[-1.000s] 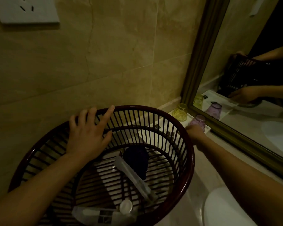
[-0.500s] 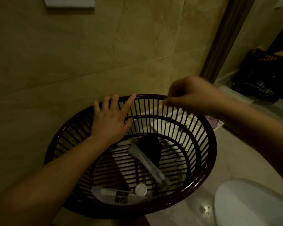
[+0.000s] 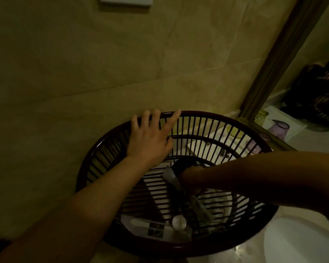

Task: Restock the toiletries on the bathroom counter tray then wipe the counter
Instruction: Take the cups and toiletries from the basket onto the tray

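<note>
1. Left hand (image 3: 150, 139): flat on the far rim of the basket (image 3: 87, 168), fingers spread wide, not gripping anything. Arm stretched long across the left side of the basket. Looks like a steadying hand, to stop the basket from sliding.
2. Inside the basket, at the near edge: a flat packet (image 3: 152, 229) with a small white cap (image 3: 179, 222) just beside it. Probably very light, thin and crinkly. Best picked up by the edges with two fingertips.
3. In the middle of the basket: a long clear packet (image 3: 172, 177), lying tilted, touching a dark round thing (image 3: 182, 164). Likely light, soft and a bit slippery. Best held around its middle, not by the thin end, so no bending or dropping.
4. Right hand (image 3: 190, 179): low inside the basket, right at the clear packet. Too dark to tell whether closed on it or only touching. Arm reaching in over the right rim of the basket, wrist bent down.
5. Behind the basket, seen through its bars: the white tray (image 3: 203, 149), the place for the toiletries. A purple cup (image 3: 254, 147) at the tray's right end looks breakable, so gentle moves near it.
</note>
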`<action>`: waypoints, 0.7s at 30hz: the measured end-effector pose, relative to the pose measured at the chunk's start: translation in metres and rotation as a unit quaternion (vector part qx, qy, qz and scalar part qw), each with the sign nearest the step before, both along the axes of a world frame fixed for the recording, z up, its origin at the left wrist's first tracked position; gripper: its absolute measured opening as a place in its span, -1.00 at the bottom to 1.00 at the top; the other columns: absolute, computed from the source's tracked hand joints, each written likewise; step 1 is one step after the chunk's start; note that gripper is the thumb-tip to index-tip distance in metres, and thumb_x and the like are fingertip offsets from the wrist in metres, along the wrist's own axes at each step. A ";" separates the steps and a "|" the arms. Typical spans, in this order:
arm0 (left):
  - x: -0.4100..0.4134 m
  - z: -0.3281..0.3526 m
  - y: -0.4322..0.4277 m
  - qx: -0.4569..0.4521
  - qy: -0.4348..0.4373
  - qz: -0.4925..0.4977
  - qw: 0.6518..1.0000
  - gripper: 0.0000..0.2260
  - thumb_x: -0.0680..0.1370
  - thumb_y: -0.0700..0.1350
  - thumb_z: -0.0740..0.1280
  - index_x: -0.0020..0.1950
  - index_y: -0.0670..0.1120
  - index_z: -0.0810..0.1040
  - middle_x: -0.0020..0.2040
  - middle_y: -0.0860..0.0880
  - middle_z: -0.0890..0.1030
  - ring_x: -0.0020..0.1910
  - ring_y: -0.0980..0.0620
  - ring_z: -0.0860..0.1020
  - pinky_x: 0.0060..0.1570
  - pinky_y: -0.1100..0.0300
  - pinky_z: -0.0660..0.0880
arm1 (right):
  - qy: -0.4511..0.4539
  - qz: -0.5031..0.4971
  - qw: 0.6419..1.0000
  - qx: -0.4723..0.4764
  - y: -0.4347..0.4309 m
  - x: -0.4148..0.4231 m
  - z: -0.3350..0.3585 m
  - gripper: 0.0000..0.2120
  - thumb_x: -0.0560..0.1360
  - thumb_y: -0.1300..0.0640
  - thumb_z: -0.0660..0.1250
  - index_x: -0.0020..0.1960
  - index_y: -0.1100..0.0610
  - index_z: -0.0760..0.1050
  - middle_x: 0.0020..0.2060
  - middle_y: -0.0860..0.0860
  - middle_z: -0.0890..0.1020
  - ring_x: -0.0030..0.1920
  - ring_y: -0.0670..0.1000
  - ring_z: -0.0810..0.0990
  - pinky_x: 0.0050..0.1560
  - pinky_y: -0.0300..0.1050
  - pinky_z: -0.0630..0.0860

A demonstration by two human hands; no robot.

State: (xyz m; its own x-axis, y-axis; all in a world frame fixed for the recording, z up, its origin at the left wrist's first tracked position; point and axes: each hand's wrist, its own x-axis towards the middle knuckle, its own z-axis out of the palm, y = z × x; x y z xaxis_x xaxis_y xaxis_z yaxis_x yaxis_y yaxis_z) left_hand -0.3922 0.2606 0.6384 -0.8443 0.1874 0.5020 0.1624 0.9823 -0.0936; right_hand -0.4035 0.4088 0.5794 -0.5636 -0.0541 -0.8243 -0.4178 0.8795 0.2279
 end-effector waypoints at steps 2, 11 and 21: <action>-0.001 0.000 0.001 0.002 0.001 0.001 1.000 -0.25 0.53 0.20 0.21 0.60 0.17 -0.15 0.43 -0.22 0.29 0.34 -0.26 0.27 0.27 -0.30 0.20 | -0.019 -0.038 0.999 0.000 -0.003 -0.002 -0.010 -0.58 0.59 0.05 0.32 0.39 0.15 0.34 -0.10 0.07 0.48 -0.21 0.04 0.53 -0.14 -0.13 0.59; -0.001 0.002 0.001 -0.002 -0.006 -0.001 1.000 -0.27 0.55 0.18 0.19 0.60 0.18 -0.15 0.43 -0.20 0.29 0.35 -0.25 0.28 0.27 -0.29 0.20 | -0.056 -0.092 0.993 -0.053 0.000 -0.009 0.041 -0.49 0.52 0.29 0.38 0.44 0.24 0.36 0.29 0.16 0.54 0.01 0.10 0.68 -0.35 -0.19 0.62; 0.002 0.008 0.000 0.005 -0.011 -0.001 1.000 -0.38 0.58 0.11 0.16 0.59 0.19 -0.03 0.40 -0.19 0.36 0.30 -0.23 0.33 0.23 -0.27 0.25 | 0.099 -0.082 0.953 -0.273 0.059 0.016 0.138 -0.86 0.43 0.21 0.48 -0.04 0.21 0.60 -0.21 0.03 0.67 -0.13 0.05 0.69 -0.20 -0.18 0.61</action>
